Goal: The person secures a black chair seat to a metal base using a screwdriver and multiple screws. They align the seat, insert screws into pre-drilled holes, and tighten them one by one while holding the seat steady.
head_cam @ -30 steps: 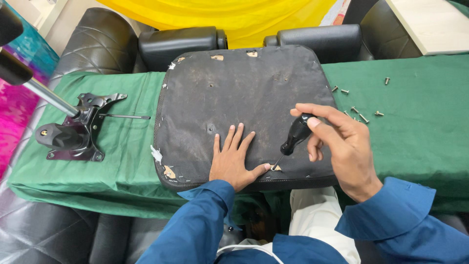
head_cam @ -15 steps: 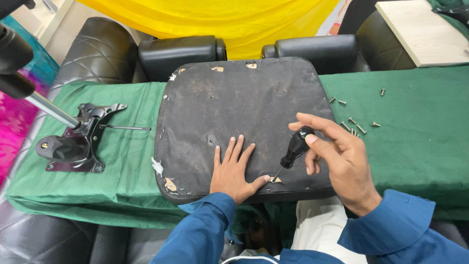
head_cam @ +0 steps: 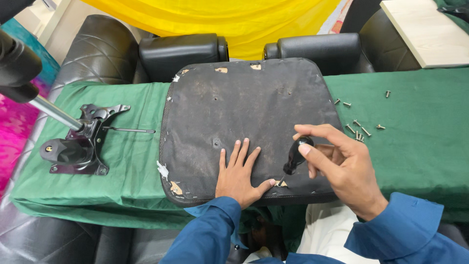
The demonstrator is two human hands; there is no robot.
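On the table (head_cam: 415,146), under a green cloth, left to right:

1. Black metal chair mechanism (head_cam: 78,144) with a grey gas cylinder (head_cam: 53,111) slanting up and left out of it; a thin lever rod pointing right toward the seat. Well apart from both hands.

2. Upturned chair seat (head_cam: 249,122), dark worn underside up, fabric torn at the near left corner, near edge just in front of the person.

3. Left hand (head_cam: 240,177), flat on the seat near its front edge, palm down, fingers spread and pointing away from the person, gripping nothing.

4. Screwdriver (head_cam: 294,159), black handle, short shaft. Long axis close to upright, leaning so the handle sits up and right of the tip; the tip meets the seat at a small pale patch by the near edge, just right of the left thumb.

5. Right hand (head_cam: 342,168), fingers (head_cam: 312,131) closed round the screwdriver handle, thumb against its side. This hand holds the tool; the left lies just beside the tip.

6. Loose screws (head_cam: 359,132), scattered on the cloth right of the seat, apart from the hands.

7. Pale wooden board (head_cam: 425,32), far right corner.
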